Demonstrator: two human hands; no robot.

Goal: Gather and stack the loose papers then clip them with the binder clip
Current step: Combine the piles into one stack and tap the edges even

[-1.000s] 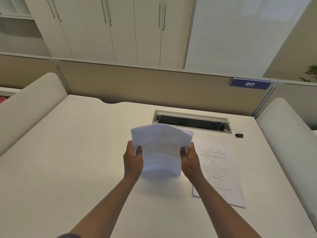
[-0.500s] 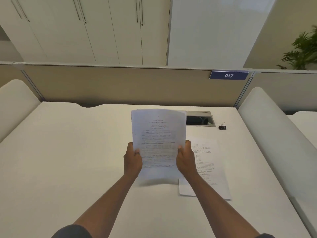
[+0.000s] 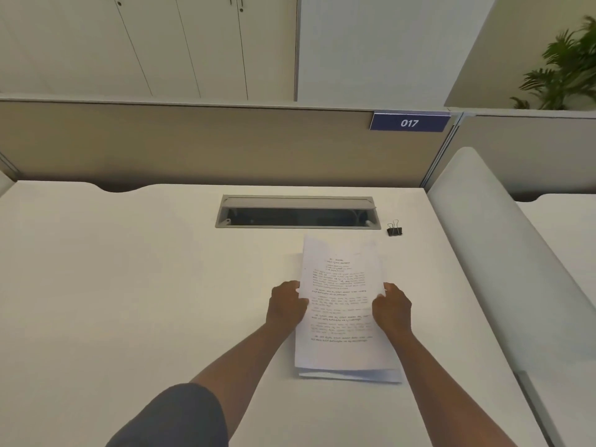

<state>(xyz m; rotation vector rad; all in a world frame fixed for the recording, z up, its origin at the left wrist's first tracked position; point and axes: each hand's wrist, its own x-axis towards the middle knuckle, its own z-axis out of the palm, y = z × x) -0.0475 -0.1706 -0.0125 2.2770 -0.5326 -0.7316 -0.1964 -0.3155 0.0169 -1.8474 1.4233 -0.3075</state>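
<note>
A stack of printed white papers lies on the white desk, right of the middle, over the sheet that lay there. My left hand grips its left edge, fingers curled under the paper. At the right edge my right hand holds the stack the same way. The lower edges of the sheets are slightly uneven. A small black binder clip stands on the desk beyond the stack's far right corner, apart from both hands.
An open grey cable tray is set into the desk just behind the papers. A beige partition with a blue 017 sign closes the back. A white padded divider borders the right side.
Both hands moved the held papers to the right and lowered them onto the sheet lying on the desk. The camera view shifted right and down.
</note>
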